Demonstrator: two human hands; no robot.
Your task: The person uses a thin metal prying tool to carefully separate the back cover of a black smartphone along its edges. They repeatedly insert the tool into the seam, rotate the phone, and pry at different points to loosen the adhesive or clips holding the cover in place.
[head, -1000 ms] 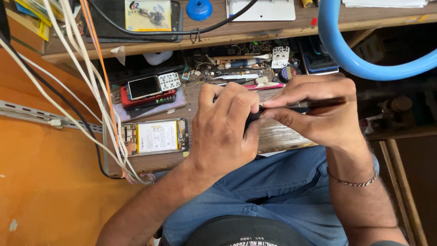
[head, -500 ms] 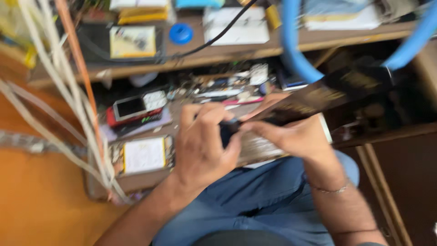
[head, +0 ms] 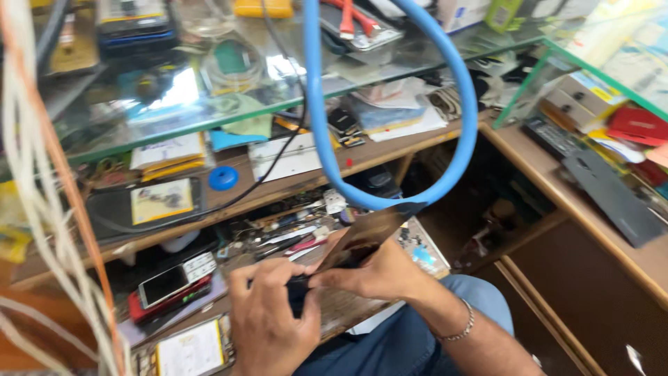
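Note:
My left hand (head: pixel 268 320) and my right hand (head: pixel 372 275) are together over the front of a wooden workbench (head: pixel 334 310). Between them I hold a thin dark phone panel (head: pixel 365 237), tilted up and away to the right. My left fingers pinch its lower end, which looks black. My right fingers press on the panel just above them. A bracelet sits on my right wrist.
An opened phone with a yellow battery (head: pixel 188 351) lies at the bench's left. A red and white phone stack (head: pixel 170 285) sits behind it. Small tools (head: pixel 292 230) litter the bench back. A blue hose (head: pixel 313 111) loops overhead. Glass shelf (head: pixel 209 104) above, white cables (head: pixel 42 230) left.
My view has swung up and right, showing the shelves and side counter. The dark panel has lifted from nearly flat to steeply tilted between my hands.

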